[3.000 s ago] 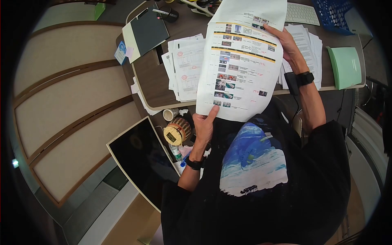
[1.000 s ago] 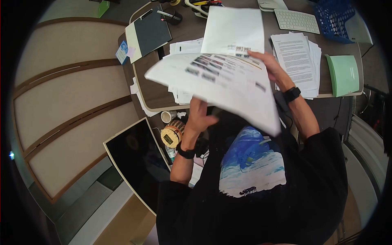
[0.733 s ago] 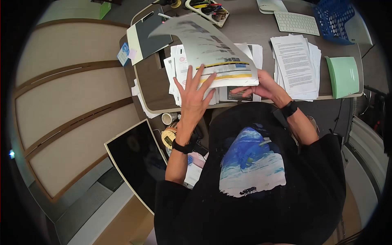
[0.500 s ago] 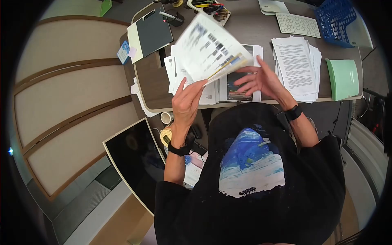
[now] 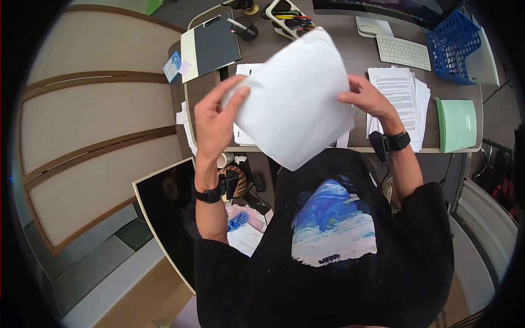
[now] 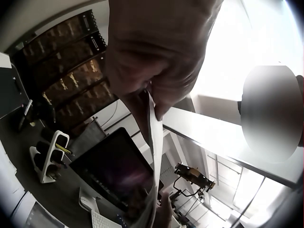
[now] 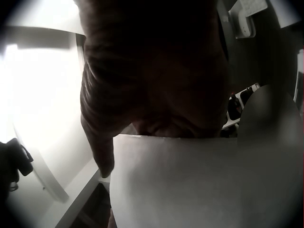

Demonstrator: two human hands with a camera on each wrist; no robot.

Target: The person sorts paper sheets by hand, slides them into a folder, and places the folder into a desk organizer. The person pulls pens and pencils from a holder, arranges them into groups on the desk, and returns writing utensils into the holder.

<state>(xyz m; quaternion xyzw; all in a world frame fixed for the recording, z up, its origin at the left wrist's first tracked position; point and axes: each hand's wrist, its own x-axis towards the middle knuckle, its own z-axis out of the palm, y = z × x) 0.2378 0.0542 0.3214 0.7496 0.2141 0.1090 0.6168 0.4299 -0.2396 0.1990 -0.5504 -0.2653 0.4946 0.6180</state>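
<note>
Tilted over the desk is a stack of white paper sheets [image 5: 298, 98], blank side facing the head camera. My left hand [image 5: 216, 117] pinches its left edge, thumb on the near face and fingers behind. At the right edge, my right hand [image 5: 369, 98] holds the sheets, its thumb overlapping the border. The left wrist view shows the paper [image 6: 154, 137] nearly edge-on between thumb and fingers of the left hand [image 6: 159, 52]. In the right wrist view the right hand [image 7: 152, 80] is dark, with the sheet [image 7: 175, 180] below it.
Right of the hands lie a printed paper pile [image 5: 396, 93] and a green folder [image 5: 456, 126]. Behind are a keyboard [image 5: 404, 52], a blue basket [image 5: 451, 44], a pen tray [image 5: 287, 19] and a pen cup [image 5: 246, 30]. A dark clipboard [image 5: 216, 46] lies left.
The printed side faced up before; now a blank side shows. The left hand has moved left and up along the sheets, and the right hand, spread open half a second ago, now holds the right edge.
</note>
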